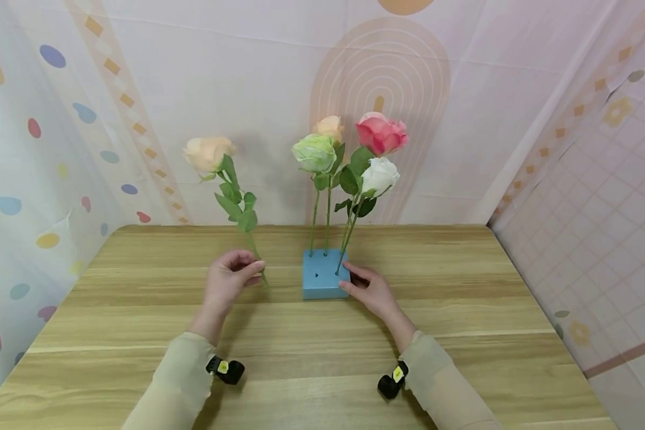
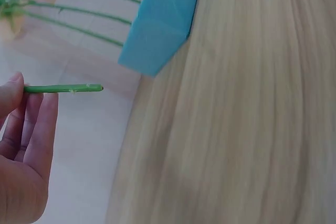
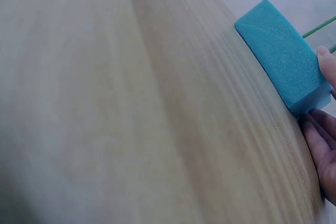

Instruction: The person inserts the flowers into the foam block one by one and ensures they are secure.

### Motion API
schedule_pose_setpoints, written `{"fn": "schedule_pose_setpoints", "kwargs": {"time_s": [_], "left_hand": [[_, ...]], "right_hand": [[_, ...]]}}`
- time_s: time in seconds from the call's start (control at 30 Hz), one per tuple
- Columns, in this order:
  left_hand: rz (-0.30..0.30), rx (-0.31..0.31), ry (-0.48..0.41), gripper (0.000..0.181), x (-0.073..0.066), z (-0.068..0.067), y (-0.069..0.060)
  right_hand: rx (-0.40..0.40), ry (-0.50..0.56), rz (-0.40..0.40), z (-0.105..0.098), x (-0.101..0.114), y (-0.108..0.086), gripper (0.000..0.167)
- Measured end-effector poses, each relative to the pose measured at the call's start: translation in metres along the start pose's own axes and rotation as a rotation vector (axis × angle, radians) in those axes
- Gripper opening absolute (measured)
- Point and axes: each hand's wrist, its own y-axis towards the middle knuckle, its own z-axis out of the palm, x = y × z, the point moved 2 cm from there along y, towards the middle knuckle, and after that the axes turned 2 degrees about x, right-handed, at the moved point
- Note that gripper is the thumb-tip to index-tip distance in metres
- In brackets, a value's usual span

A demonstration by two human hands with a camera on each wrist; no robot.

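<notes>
Thumb and fingers of my left hand [image 1: 230, 279] pinch the lower stem of a peach artificial rose [image 1: 208, 154], held upright and tilted left of a blue foam block [image 1: 325, 293]. In the left wrist view the cut end of its green stem [image 2: 79, 88] points free, apart from the block. My right hand [image 1: 375, 292] grips the right side of the block, thumb near the front corner. A light green rose [image 1: 315, 153], another peach rose [image 1: 330, 127], a pink-red rose [image 1: 381, 134] and a white rose [image 1: 380, 176] stand in the block. A bare hole shows at its front left.
The block stands on a wood-grain table [image 1: 322, 358], toward the back. A patterned cloth backdrop [image 1: 269, 77] rises behind the table, with cloth on both sides too. A black wrist camera [image 1: 227, 369] is strapped on each sleeve.
</notes>
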Motion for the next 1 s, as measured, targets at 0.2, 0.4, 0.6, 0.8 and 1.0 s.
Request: {"fn": "schedule_pose_setpoints", "kwargs": {"time_s": [0.2,0.4,0.6,0.8,1.0], "left_hand": [[0.043,0.026,0.02,0.016,-0.004,0.021,0.003],[0.112,0.019,0.026,0.017,-0.006,0.041,0.005],[0.182,0.023,0.048,0.013,-0.007,0.06,0.008],[0.196,0.023,0.052,0.014,-0.008,0.077,0.012],[0.228,-0.011,0.109,0.013,-0.004,0.088,0.014]], "right_hand": [[0.007,0.002,0.005,0.0,0.0,0.0,0.049],[0.002,0.001,0.0,-0.001,0.001,-0.001,0.05],[0.007,0.014,-0.011,-0.001,0.0,0.0,0.049],[0.008,0.017,-0.003,-0.001,0.001,-0.001,0.049],[0.004,0.022,0.009,-0.001,0.003,-0.001,0.049]]}}
